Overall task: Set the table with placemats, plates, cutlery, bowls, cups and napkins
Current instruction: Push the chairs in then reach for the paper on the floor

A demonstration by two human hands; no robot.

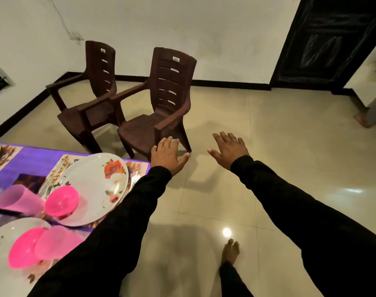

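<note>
**Reaching Out Beside a Laid Surface, Both Hands Empty**

Stretching forward over the tiled floor, we hold our left hand and right hand palm-down with fingers spread, gripping nothing; black sleeves cover both arms to the wrist. The left hand hovers in line with the nearer of two brown plastic chairs; whether it touches the seat edge, we cannot tell. At lower left lies the purple-covered surface; on it a printed placemat carries a white floral plate, with a bright pink bowl resting on the plate's near rim and a pale pink cup lying on its side just beside it; cutlery shows between cup and plate. A second plate nearer us bears another pink bowl and a tipped cup; a bare foot stands on the floor below.
</note>
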